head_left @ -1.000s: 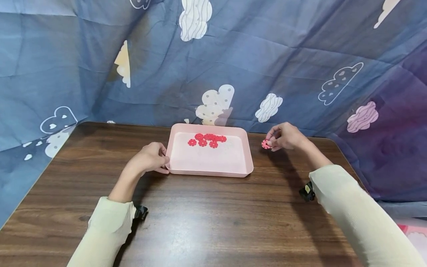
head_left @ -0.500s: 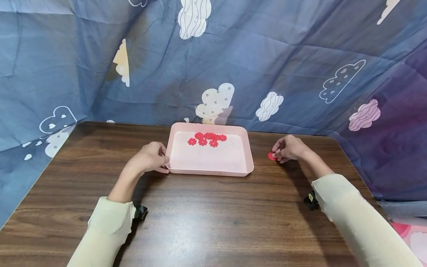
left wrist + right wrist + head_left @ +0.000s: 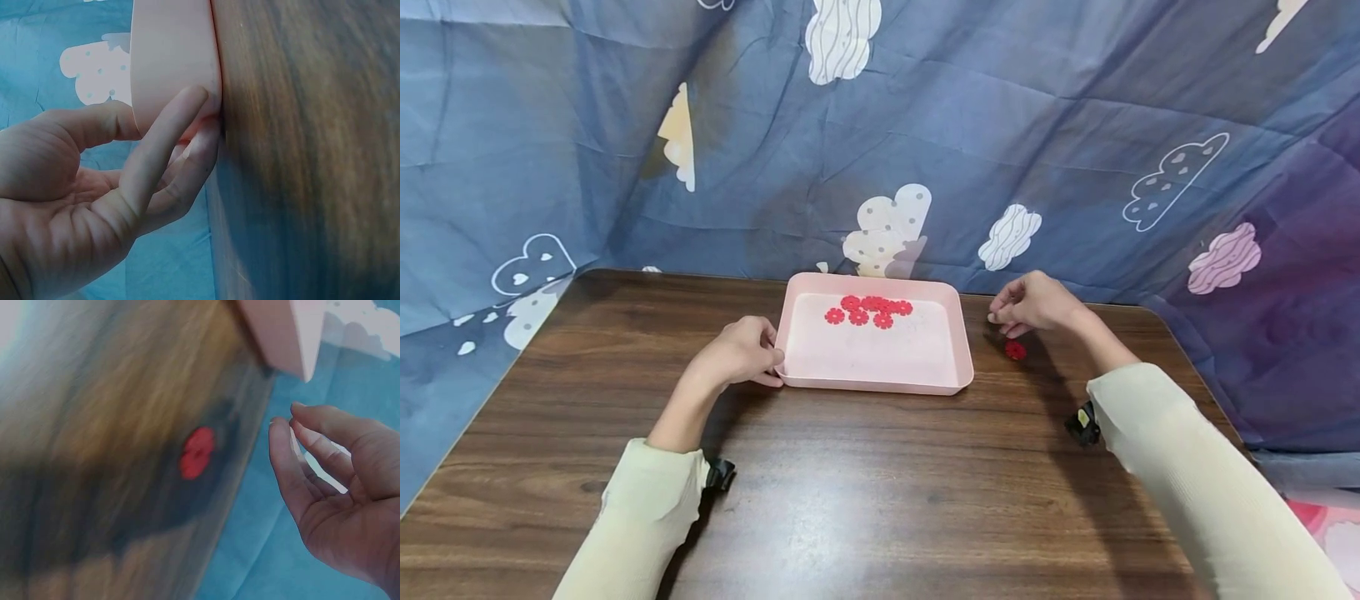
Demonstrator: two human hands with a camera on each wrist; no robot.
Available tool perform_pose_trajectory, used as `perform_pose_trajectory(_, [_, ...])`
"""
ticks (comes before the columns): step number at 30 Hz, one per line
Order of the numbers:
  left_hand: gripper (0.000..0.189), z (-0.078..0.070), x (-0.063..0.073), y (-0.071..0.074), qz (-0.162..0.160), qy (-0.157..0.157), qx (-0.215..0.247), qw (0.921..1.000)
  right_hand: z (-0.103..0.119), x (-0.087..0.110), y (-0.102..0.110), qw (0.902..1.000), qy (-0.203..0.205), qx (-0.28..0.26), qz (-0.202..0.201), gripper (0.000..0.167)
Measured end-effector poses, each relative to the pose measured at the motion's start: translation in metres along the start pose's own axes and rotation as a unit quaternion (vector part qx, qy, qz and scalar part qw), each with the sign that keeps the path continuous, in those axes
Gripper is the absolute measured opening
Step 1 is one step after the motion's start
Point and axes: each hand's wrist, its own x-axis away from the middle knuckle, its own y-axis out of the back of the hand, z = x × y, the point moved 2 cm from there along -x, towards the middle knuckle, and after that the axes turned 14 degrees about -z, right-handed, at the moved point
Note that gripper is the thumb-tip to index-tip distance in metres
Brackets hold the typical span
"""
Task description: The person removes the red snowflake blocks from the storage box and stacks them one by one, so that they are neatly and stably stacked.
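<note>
My left hand point(image 3: 741, 354) grips the near left corner of a shallow pink tray point(image 3: 857, 357). In the left wrist view its fingers point(image 3: 169, 147) touch the tray's outer wall point(image 3: 175, 56). Several red, notched, flower-like plastic discs point(image 3: 880, 307) lie clustered toward the back inside the tray. One more red notched disc point(image 3: 1015, 350) lies flat on the table, right of the tray. Just above and behind it hovers my right hand point(image 3: 1033, 302), loosely bent and holding nothing. The right wrist view shows this hand point(image 3: 344, 478) apart from the disc point(image 3: 197, 453), thumb and fingertips near each other.
The dark wood-grain table point(image 3: 865, 492) ends at the back against a blue cloth point(image 3: 760, 167) printed with clouds. A dark wrist camera point(image 3: 1084, 423) sits below the right sleeve, another wrist camera point(image 3: 720, 475) beside the left.
My right hand brought the red disc down and nearer, let it go on the table, then moved up and left toward the tray. The left hand stays at the tray's corner.
</note>
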Motion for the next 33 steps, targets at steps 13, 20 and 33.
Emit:
perform_pose_trajectory(13, [0.015, 0.002, -0.004, 0.001, -0.009, 0.001, -0.012, 0.9999, 0.061, -0.024, -0.03, 0.9994, 0.002, -0.019, 0.029, 0.035])
perform_pose_trajectory(20, [0.017, 0.004, -0.005, 0.002, -0.014, 0.0, -0.011, 0.9998, 0.084, -0.041, -0.061, 0.9986, 0.003, 0.043, 0.03, 0.032])
perform_pose_trajectory(33, [0.006, 0.004, -0.005, 0.001, -0.024, 0.005, -0.02, 0.9995, 0.095, -0.048, -0.099, 0.9779, 0.08, 0.193, 0.007, 0.023])
